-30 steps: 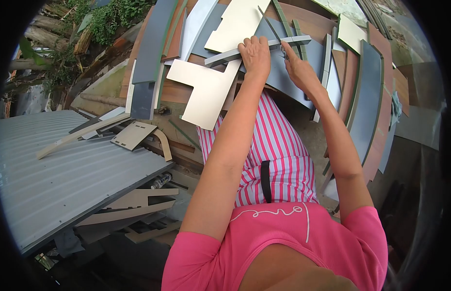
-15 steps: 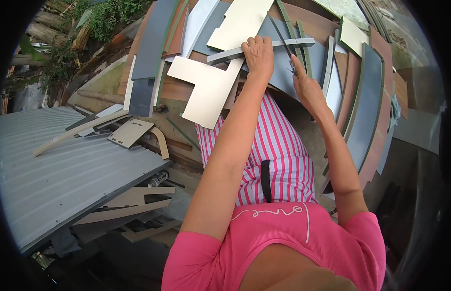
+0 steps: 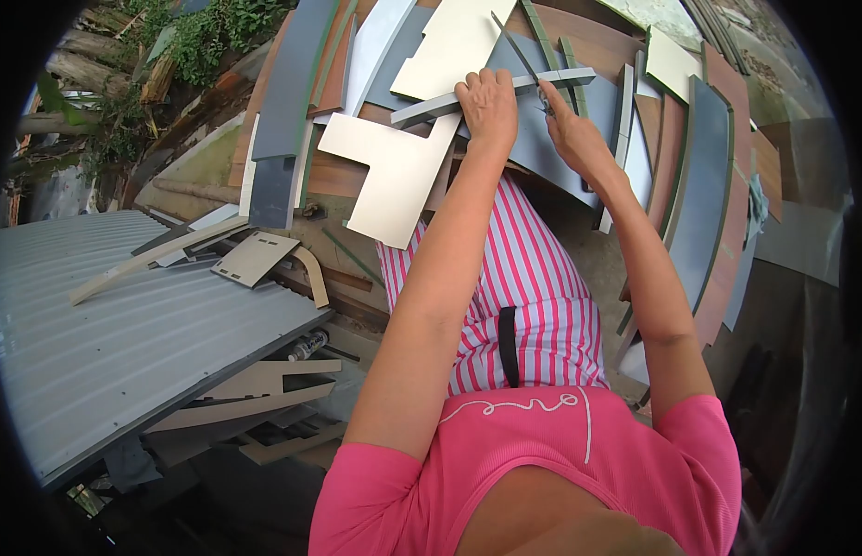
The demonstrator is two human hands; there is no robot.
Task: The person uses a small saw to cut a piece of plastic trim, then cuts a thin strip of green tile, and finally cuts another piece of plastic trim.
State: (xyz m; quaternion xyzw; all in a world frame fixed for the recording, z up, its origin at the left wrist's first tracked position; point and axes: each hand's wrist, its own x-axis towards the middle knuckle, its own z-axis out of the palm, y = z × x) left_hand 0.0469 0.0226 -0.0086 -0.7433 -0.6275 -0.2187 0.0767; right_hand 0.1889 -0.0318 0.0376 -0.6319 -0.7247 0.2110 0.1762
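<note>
My left hand point(image 3: 489, 107) is closed over the middle of a long narrow grey strip point(image 3: 425, 111), which lies slanted across the boards. To its right, my right hand point(image 3: 572, 130) grips a thin dark blade tool point(image 3: 514, 41) by its handle. The blade points up and to the left and crosses the strip just right of my left hand. Under the strip lie a cream board point(image 3: 454, 46) and a blue-grey board point(image 3: 540, 148). A cream cut-out board point(image 3: 394, 171) sits below the strip, near my striped trousers.
Long blue, brown and white boards point(image 3: 704, 185) are stacked at the right, more point(image 3: 292, 102) at the upper left. A corrugated metal sheet point(image 3: 125, 306) fills the left, with offcuts point(image 3: 255, 258) on its edge. A can point(image 3: 308, 345) lies beneath it.
My right hand and the blade have moved up and to the left, closer to my left hand. The strip and my left hand have shifted very slightly left.
</note>
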